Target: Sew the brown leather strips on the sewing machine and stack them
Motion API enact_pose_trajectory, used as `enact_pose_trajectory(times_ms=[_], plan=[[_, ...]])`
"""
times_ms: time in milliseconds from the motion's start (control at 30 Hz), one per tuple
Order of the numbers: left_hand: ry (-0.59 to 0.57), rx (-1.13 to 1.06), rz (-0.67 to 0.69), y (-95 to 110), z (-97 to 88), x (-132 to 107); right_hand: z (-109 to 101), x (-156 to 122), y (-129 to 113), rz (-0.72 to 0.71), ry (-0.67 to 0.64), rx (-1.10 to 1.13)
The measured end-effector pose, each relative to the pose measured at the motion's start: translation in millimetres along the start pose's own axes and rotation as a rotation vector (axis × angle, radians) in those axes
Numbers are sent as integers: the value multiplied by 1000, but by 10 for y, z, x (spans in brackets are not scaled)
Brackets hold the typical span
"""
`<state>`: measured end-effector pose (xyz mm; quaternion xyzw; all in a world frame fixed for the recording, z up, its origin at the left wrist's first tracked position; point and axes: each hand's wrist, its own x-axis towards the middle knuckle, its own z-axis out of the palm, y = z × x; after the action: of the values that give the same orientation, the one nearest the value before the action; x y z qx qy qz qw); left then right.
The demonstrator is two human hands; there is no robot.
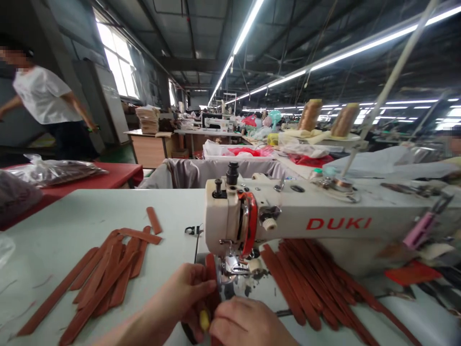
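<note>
My left hand [192, 290] is closed on a reddish-brown strap [211, 269], thumb on top, just left of the sewing machine's presser foot [236, 265]. The strap points away from me, its far end beside the needle area. Nearer to me, my right hand [250, 323] is closed around the lower part of the same strap, its fingers curled and partly hidden. A small yellow piece [204, 319] shows between the hands; I cannot make out what it is. The sewing machine [288, 221] stands directly ahead, a red guard on its head.
Loose brown straps [104, 274] lie piled on the table's left side. Another bundle of straps [309, 283] lies under the machine arm. Pink-handled snips [419, 230] rest at the right. A cloth-lined bin [223, 173] stands behind the table. A person [46, 96] is at the far left.
</note>
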<state>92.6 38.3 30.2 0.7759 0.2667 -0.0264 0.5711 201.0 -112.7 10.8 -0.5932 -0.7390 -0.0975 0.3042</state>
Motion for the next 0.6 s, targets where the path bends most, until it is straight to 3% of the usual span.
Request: enact_pose_trajectory(times_ms=[100,167,267,333,433,600], plan=[[244,168,152,-12,-42,-104,-107,15,124,-112,-14,-10],[353,351,352,-76,-25,-169,-132,-1,161,-120,-6,-26],[382,654,754,-268,113,-168,-83,-54,169,-102,27,-47],[393,760,915,-401,217,-108,-36,-86,162,-90,59,-54],[393,818,925,-480,294,-8,6,-107,155,-100,119,-85],[343,851,908,-297,247,-11,21,-117,160,-81,171,-115]])
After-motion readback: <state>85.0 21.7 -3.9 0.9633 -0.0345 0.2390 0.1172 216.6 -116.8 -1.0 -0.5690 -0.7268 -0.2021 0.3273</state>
